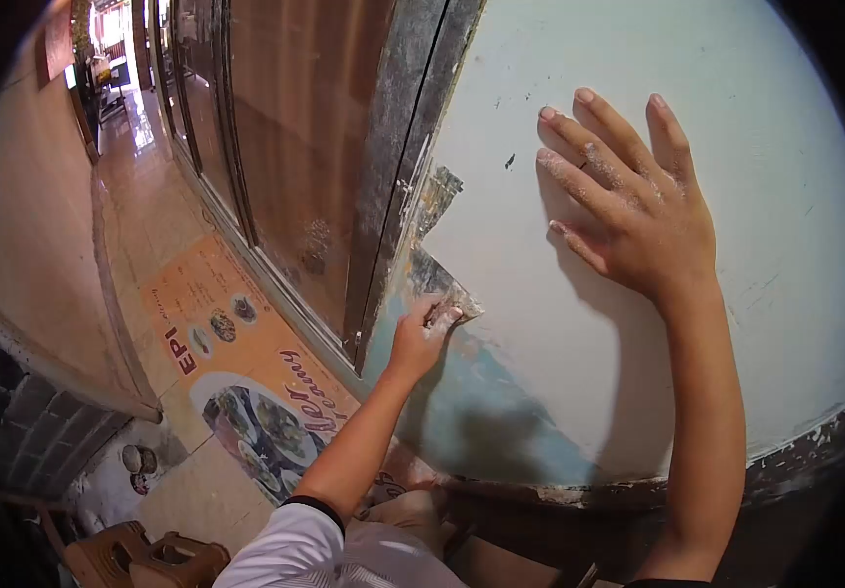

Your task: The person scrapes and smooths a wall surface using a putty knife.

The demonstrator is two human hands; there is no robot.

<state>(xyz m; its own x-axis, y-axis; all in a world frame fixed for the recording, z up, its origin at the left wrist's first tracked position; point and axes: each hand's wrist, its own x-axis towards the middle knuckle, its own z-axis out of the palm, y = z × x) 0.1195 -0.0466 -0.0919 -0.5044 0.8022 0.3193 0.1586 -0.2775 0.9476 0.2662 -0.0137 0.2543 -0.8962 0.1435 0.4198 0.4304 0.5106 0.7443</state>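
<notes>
My left hand [421,338] is closed at the lower left of the wall, its fingers wrapped round a flat, putty-smeared scraper [445,281]. The scraper's grey, stained blade lies against the wall beside the dark frame; its handle is hidden in my grip. White paste coats some of those fingertips. To the upper right, my right hand [628,196] is open, fingers spread over the pale, white-coated wall [540,382], holding nothing. White residue marks its knuckles and fingers. Blue-green paint [501,392] shows below the scraper.
A dark-framed glass door [305,147] adjoins the wall on the left. An orange printed banner [246,323] lies on the tiled floor [133,186]. Brown plastic stools [153,559] stand at the lower left, near round containers [138,459]. A chipped dark ledge [579,493] runs along the wall's bottom.
</notes>
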